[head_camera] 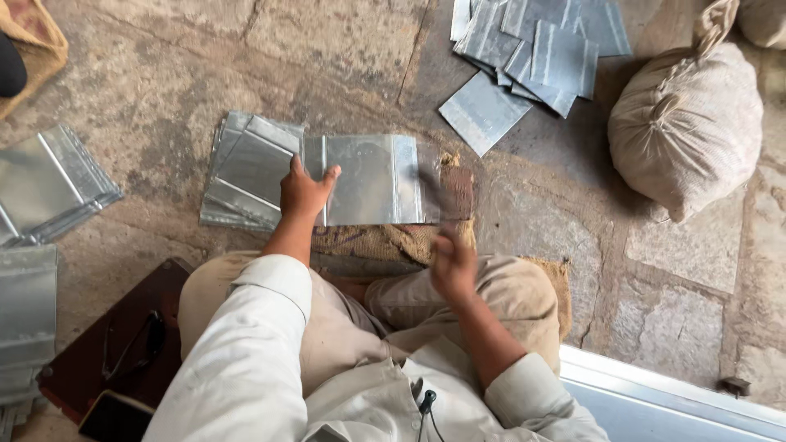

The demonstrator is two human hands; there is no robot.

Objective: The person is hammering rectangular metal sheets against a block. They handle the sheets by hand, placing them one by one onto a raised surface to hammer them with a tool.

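On the burlap pad [385, 241], the left hand [301, 192] presses flat on the metal sheet [368, 180], holding it steady, while the blurred right hand [453, 263] seems to grip a tool.

Soft, even daylight fills the scene, bright enough to read the stone floor [164, 74] without hard shadows. The metal sheet [368, 180] and the stacks around it give back a pale, dull sheen rather than sharp glare. The right hand [453, 263] is smeared by motion blur, as is the dark tool above it, while the left hand [303, 192] is sharp.
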